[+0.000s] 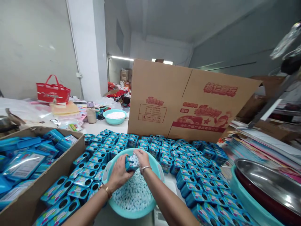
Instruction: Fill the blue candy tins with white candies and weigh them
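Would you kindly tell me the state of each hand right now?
Left hand: closed around a blue box.
Right hand: curled over pale pieces at the box's opening; whether its grip holds any cannot be told.

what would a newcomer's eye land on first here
Probably the turquoise basin of pale blue pellets at bottom centre, where the left hand grips a box and the right hand is at its opening. Rows of blue boxes flank it, with a big carton behind. A red bag stands out at back left.
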Tool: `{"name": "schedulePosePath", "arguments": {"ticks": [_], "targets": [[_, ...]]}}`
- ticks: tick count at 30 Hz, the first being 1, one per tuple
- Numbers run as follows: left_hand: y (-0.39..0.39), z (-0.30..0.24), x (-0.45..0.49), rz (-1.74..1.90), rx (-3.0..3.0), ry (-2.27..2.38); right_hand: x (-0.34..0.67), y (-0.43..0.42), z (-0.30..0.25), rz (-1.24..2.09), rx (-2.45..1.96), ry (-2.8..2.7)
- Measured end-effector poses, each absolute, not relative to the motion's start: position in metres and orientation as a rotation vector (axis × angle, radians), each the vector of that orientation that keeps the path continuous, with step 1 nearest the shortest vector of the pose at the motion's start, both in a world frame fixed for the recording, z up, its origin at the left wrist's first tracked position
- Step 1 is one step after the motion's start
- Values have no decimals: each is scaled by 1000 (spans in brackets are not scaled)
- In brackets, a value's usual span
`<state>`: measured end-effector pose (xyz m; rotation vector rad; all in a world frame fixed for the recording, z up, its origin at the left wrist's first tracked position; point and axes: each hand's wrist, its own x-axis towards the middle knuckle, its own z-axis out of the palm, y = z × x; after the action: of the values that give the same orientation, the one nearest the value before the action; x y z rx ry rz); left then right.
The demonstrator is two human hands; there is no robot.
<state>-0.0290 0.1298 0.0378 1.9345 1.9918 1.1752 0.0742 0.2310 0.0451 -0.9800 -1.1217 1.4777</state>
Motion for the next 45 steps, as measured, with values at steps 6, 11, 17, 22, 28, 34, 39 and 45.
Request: {"name": "schedulePosePath", "arguments": {"ticks": [6,11,17,22,28,34,39,45], "targets": [[129,37,-22,1282,1883,1972,79,231,59,1568,-952,-1059],[129,32,-20,1289,1839,1993,79,223,64,1568,-915,-1117],[126,26,-25,1374,1824,1988,76,211,66,1528,-873,-1174],[126,21,-29,1407,1879,1973,70,209,64,1510,-855,-1233],[126,15,-31,1349,1970,1841,67,197,56,1496,-837,-1289],[120,35,-35,1025,1969,1999,94,217,46,1355,-1025,-1475],[137,49,-28,299,2066,2132,113,247,9,1279,-1306,-1533],[173,27,-15,62,1994,2184,98,249,-36,1206,-1491,-1506]]}}
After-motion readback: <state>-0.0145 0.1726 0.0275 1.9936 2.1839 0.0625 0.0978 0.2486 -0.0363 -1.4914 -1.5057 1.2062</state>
